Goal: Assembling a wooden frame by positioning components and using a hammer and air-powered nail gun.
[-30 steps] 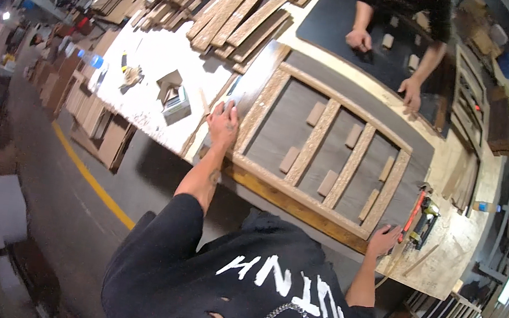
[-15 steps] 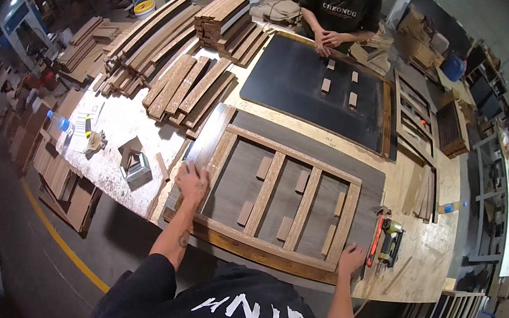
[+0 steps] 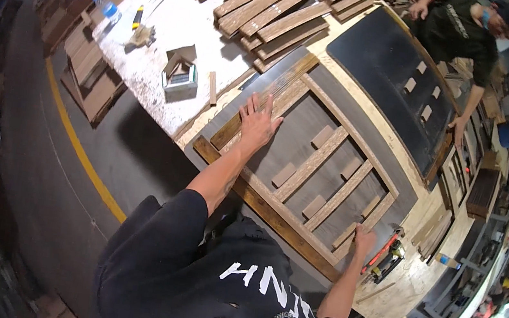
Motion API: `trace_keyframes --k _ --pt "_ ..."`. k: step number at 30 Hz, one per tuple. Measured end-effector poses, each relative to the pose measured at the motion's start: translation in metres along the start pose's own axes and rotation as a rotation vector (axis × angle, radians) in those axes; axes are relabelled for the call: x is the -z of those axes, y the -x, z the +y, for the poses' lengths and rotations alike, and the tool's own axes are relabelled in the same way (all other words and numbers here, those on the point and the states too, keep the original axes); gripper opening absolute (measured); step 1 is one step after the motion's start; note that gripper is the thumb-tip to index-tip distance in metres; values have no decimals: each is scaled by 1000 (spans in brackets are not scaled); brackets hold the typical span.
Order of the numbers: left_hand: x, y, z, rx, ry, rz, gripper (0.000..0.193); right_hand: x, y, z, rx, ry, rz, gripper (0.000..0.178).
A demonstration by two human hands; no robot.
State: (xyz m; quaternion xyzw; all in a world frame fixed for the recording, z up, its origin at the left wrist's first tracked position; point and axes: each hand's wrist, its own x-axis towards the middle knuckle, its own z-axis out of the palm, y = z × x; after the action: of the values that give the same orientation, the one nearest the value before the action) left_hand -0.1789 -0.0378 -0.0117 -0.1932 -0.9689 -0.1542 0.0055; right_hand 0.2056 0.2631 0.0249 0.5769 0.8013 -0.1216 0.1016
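Note:
A wooden frame (image 3: 325, 186) with two inner crossbars lies on a grey wood-grain panel (image 3: 358, 162), and several small wooden blocks (image 3: 283, 174) sit against its bars. My left hand (image 3: 258, 124) rests on the frame's left side with its fingers spread; a separate brown strip (image 3: 227, 130) runs along that side. At the near right, my right hand (image 3: 363, 241) is closed around the frame's right rail, its fingertips partly hidden. A longer brown strip (image 3: 284, 227) lies along the panel's near edge, close to my body.
Right of my right hand lie a nail gun (image 3: 391, 259) and a red-handled hammer (image 3: 378, 254). Stacked wooden slats (image 3: 268, 14) and an open small box (image 3: 180, 74) are on the left. Across the table, a co-worker (image 3: 458, 31) touches a dark panel (image 3: 383, 79) with small blocks.
My view has turned. My left hand has moved farther along onto the frame's left side, and my right hand has shifted up its right rail. The co-worker's hands have spread apart.

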Motion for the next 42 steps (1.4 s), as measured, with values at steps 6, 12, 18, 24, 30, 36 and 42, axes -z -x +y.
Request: trace_keyframes --k 6,12,18,24,30,36,42 --pt "-3 1 -5 57 7 -93 75 -5 1 1 -5 -50 -44 65" --pt "-1 0 -2 77 83 -168 80 -7 6 2 31 -28 -8 71" --pt "-8 9 4 170 -28 -148 86 -21 -18 31 33 -39 12 86" --pt "-9 11 -2 110 42 -110 83 -38 -45 53 -69 -163 -15 52" --pt "-13 10 -4 92 10 -150 83 -42 -42 56 -41 -275 -80 35" --pt "-6 10 -14 54 7 -170 83 -45 -16 73 69 -51 -35 61" --pt "-3 12 -12 27 -78 -148 82 -16 39 16 -63 104 -92 85"
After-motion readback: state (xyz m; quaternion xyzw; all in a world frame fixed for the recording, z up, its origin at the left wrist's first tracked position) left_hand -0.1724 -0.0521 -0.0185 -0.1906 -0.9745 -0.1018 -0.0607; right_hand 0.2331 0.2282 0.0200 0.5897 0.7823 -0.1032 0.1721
